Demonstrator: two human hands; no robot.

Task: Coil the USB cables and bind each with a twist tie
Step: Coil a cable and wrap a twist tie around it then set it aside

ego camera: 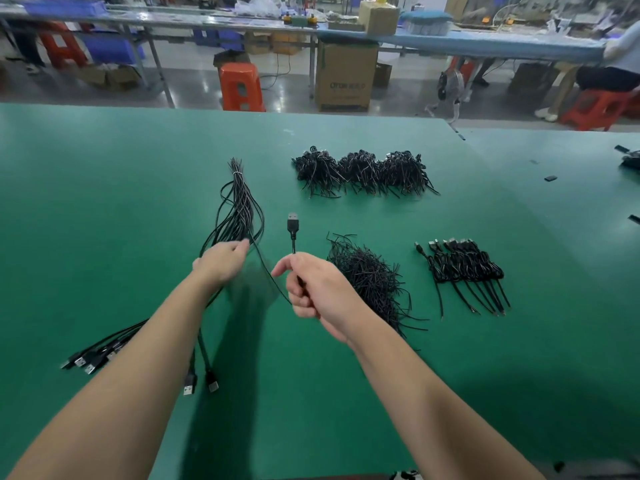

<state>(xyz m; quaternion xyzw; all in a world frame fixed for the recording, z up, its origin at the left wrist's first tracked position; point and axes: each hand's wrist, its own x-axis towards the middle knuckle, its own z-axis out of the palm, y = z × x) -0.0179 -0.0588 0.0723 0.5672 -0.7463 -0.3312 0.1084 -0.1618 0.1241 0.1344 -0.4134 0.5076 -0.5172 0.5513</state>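
My right hand (317,289) grips a black USB cable just below its plug (293,223), which sticks up above my fist. The cable runs from my fist back toward the bundle of loose black cables (239,209), tied near its far end and lying on the green table (104,202). My left hand (221,259) reaches onto that bundle with fingers pinching a strand. The bundle's USB plugs (93,358) fan out under my left forearm. A heap of black twist ties (372,278) lies right of my right hand. A row of coiled, tied cables (464,268) lies further right.
Three dark piles of coiled cables (363,171) sit at the far middle of the table. Small black parts (550,178) lie near the right edge. Beyond the table are an orange stool (240,86), a cardboard box (346,77) and a seated person (616,64).
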